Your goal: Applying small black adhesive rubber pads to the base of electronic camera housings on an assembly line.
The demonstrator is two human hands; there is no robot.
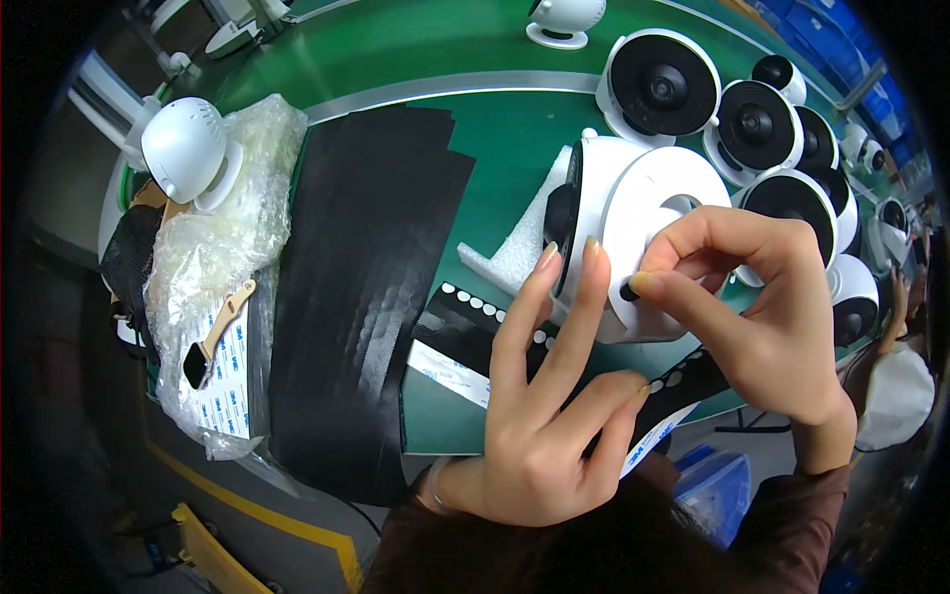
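Pinching together at the thumb and index finger, the right hand (767, 297) has a small black round pad (628, 291) at its tips, right up against the white round base (628, 213) of a desk fan (601, 178). That fan lies tipped over, just beyond both hands, its long axis running from the dark front, off to the left, toward the base on the right-hand side. Nearer to the base: the right hand, clearly! The left hand (544, 445) has index and middle fingers stretched out by the housing, touching it or nearly so, the other fingers curled in toward the thumb. Beneath that hand, slanting left to right, runs a black dotted strip (462, 330); whether the curled fingers grip it, I can't quite tell.

Counting now: one fan, one pad and one strip at the hands; one white foam sheet (524, 233) past the left fingertips; one smartwatch (201, 361) and one pile of black sheets (366, 247) left of the left hand; and about seven black-fronted fans (663, 84) crowded beyond the right.
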